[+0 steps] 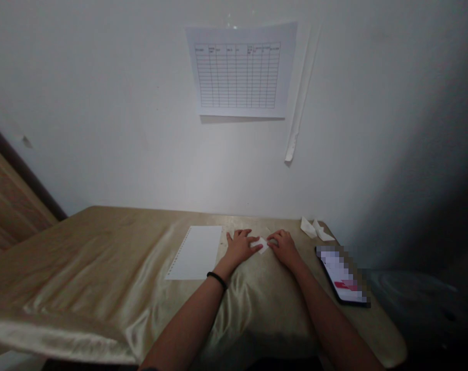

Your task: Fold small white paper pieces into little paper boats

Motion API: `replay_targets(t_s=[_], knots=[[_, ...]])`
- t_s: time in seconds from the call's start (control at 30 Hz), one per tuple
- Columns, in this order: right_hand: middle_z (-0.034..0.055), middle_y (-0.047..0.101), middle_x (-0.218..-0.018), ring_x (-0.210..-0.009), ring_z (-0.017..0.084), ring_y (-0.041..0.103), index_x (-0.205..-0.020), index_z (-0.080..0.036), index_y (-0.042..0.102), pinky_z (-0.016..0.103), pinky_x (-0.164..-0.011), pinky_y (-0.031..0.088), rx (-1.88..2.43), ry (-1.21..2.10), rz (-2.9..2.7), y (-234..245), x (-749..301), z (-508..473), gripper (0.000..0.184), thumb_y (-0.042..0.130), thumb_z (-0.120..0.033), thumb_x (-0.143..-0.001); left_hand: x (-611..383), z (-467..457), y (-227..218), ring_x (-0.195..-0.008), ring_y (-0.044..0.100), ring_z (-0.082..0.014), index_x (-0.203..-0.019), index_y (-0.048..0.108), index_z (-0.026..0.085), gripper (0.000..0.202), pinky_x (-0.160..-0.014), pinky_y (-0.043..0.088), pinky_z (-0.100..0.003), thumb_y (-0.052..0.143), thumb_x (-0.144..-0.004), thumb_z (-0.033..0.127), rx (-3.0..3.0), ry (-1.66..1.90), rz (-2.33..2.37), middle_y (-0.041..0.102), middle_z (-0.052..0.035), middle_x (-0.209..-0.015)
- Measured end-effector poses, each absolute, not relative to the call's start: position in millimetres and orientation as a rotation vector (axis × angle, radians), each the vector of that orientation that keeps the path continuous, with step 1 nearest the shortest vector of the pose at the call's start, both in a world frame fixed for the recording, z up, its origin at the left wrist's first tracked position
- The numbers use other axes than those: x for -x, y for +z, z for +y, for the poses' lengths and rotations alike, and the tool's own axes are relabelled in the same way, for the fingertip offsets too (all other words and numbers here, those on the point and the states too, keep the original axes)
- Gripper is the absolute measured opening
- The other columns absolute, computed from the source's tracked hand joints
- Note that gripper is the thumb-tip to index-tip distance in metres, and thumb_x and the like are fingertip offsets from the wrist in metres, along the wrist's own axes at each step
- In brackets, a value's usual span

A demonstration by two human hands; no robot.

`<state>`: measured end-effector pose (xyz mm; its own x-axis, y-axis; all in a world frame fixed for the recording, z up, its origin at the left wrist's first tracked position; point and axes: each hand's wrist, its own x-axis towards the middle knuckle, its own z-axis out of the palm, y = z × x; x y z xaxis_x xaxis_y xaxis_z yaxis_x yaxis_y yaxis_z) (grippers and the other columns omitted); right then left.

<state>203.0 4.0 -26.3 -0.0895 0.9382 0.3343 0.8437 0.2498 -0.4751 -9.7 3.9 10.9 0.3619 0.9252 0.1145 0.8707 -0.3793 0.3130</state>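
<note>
A small folded piece of white paper (261,244) lies on the beige satin cloth (102,257) covering the table. My left hand (240,246), with a black band on its wrist, rests knuckles up with its fingertips pinched on the paper's left side. My right hand (283,245) is curled and presses its fingertips on the paper's right side. Both hands meet over the paper near the table's far edge.
A white sheet with a perforated edge (197,252) lies left of my hands. Two small folded white paper shapes (314,229) sit at the far right corner. A phone (344,275) lies at the right edge. A printed table sheet (241,72) hangs on the wall.
</note>
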Motion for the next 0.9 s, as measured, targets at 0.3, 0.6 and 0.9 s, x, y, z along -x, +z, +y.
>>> replay_targets(t_s=[0.3,0.6,0.9], knots=[[0.0076,0.061,-0.113,-0.114,0.024,0.052,-0.107,-0.028,0.073,0.037,-0.099,0.038,1.687,0.199,-1.982,-17.9,-195.9,-3.8,0.021,0.064,-0.028,-0.088,9.2,4.2,12.8,-0.142,0.035,-0.0359,-0.125,0.066,0.039,0.044,-0.114,0.015,-0.074,0.065,-0.086,0.060,-2.411,0.375,1.649,0.047,-0.0032,-0.153],[0.0073,0.056,-0.127,-0.126,0.025,0.047,-0.123,-0.031,0.066,0.042,-0.106,0.034,1.655,0.350,-2.058,-11.5,-195.2,-11.6,0.040,0.070,-0.034,-0.083,9.3,4.7,12.5,-0.143,0.034,-0.0350,-0.127,0.064,0.039,0.045,-0.114,0.016,-0.074,0.064,-0.087,0.060,-2.418,0.360,1.647,0.046,-0.0031,-0.154],[0.0074,0.059,-0.128,-0.126,0.027,0.049,-0.124,-0.030,0.067,0.043,-0.108,0.035,1.590,0.396,-2.035,-13.9,-201.3,-10.8,0.050,0.078,-0.038,-0.076,12.9,6.3,6.1,-0.144,0.032,-0.0366,-0.131,0.063,0.040,0.046,-0.113,0.014,-0.075,0.059,-0.090,0.061,-2.440,0.394,1.604,0.045,-0.0041,-0.154]])
